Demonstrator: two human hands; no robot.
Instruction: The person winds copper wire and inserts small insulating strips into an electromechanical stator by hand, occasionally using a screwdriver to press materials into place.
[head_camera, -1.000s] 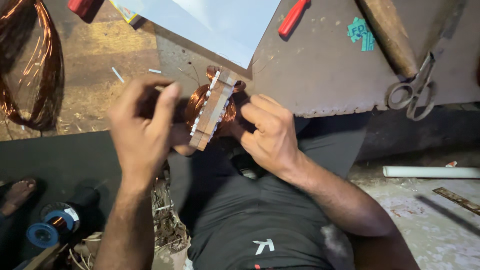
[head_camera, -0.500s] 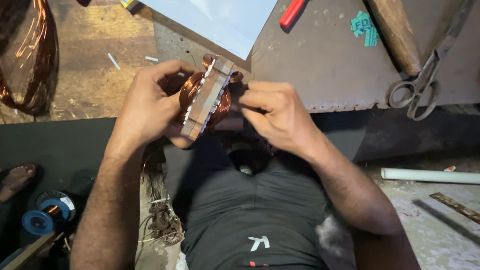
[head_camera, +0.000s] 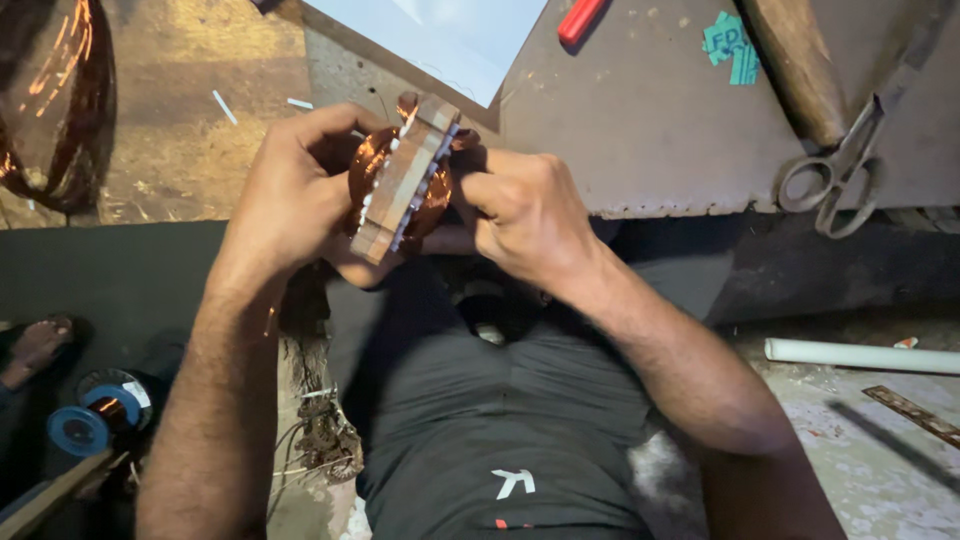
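Both hands clamp a motor core (head_camera: 405, 180) wound with copper wire, held edge-up above the lap: left hand (head_camera: 295, 195) at 9 o'clock, right hand (head_camera: 530, 215) at 3. Scissors (head_camera: 840, 165) lie well apart on the table (head_camera: 650, 130).

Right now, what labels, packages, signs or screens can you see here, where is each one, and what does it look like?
Teal paper label: on the grey metal worktop, top right, beside the wooden handle; a small torn piece with dark marks.
White sheet: top middle, lying on the worktop's edge; flat, pale, blank as far as I can tell.
White tag on blue spool: lower left; small, pale patch.
No screens or signs.
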